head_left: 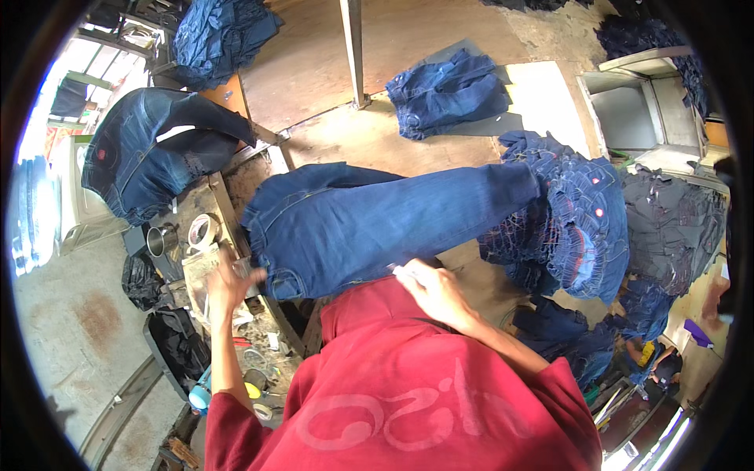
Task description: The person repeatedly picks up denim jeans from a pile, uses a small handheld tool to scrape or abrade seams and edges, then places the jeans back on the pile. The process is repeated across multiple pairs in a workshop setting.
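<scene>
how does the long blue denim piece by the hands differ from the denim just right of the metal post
The long denim piece is stretched out sideways; the denim by the post is bunched into a compact heap.
The long piece has both hands at or near its edge; the denim by the post has no hand near it.
The long piece looks larger in view than the denim by the post, partly because it is nearer.
Both are dark blue.

Across the centre of the frame, the jeans (377, 220) were dark blue with a paler, faded sweep and light stitching. The shirt (377, 345) at lower centre was red with pinkish curved markings; the denim heap (569, 192) at right was blue, streaked with red.
</scene>
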Available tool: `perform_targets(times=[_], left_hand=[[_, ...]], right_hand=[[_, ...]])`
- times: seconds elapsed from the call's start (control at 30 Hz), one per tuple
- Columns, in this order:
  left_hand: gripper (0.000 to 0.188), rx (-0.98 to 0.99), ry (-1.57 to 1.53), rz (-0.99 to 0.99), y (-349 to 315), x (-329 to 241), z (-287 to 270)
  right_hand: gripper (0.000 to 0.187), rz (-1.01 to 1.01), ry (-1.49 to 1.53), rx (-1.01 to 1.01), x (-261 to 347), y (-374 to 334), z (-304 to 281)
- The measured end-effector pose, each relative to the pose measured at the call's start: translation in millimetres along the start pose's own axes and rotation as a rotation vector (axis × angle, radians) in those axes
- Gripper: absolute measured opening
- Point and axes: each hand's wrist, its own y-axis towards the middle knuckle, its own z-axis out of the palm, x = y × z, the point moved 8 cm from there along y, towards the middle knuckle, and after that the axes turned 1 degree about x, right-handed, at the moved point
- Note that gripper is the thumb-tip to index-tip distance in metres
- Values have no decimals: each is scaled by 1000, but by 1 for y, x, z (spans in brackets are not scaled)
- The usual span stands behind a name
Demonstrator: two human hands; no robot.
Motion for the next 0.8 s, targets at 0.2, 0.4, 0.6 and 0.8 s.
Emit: perform_targets(times=[0.2,0.4,0.6,0.8], left_hand=[[85,281,-526,521,87,-202,66],[121,1032,-268,305,101,-253,184],[86,610,-46,795,122,-256,194],[67,-50,-71,1124,140,-264,177]], right_hand=[[17,93,-8,-239,-18,0,-25],[26,-34,-63,-406,8,13,-14],[20,-305,-322,-493,34,41,22],[15,-344,-488,-599,41,79,49]])
